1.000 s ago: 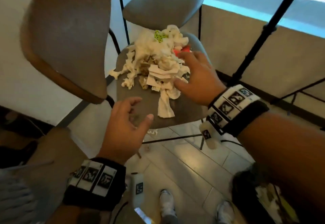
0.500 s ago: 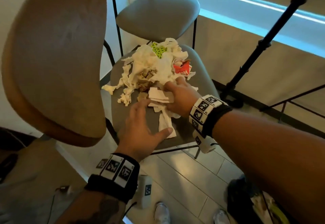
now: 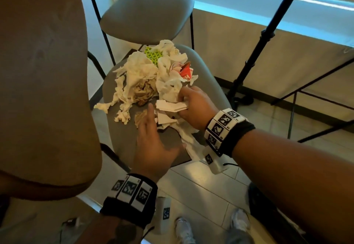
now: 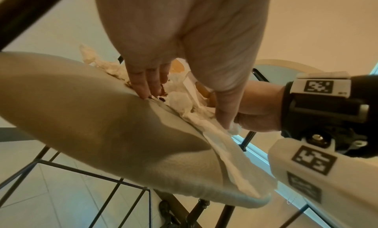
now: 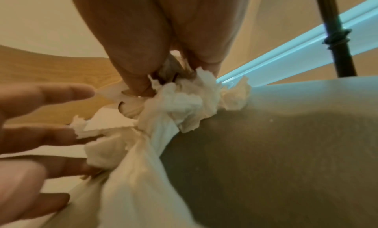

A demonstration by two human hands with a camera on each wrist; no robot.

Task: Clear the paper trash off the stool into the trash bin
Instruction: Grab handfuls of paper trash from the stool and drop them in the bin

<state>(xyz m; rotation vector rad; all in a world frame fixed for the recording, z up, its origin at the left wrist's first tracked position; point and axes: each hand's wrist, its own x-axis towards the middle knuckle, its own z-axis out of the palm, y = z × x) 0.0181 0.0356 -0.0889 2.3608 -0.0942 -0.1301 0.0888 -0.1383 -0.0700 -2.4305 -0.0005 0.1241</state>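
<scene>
A heap of crumpled white paper trash [image 3: 145, 75] with a green patterned scrap [image 3: 153, 56] and a red scrap [image 3: 186, 72] lies on the grey stool seat [image 3: 208, 83]. My right hand [image 3: 191, 107] curls its fingers round white tissue and folded paper pieces [image 3: 170, 106] at the heap's near edge; the right wrist view shows the tissue [image 5: 184, 102] bunched between thumb and fingers. My left hand [image 3: 153, 138] lies flat, fingers straight, fingertips [image 4: 143, 92] on the seat against the paper. A tissue strip [image 4: 231, 158] hangs over the seat's front edge. No trash bin is in view.
A tan chair back [image 3: 44, 90] rises close at the left. A second grey stool [image 3: 147, 14] stands behind. A black tripod pole [image 3: 262, 37] leans at the right, beside black metal frames [image 3: 314, 98]. Tiled floor [image 3: 201, 196] and my shoes [image 3: 183, 230] show below.
Both hands moved forward onto the stool. My right hand went from open above the heap to gripping paper at its near edge; my left hand came flat up to the paper.
</scene>
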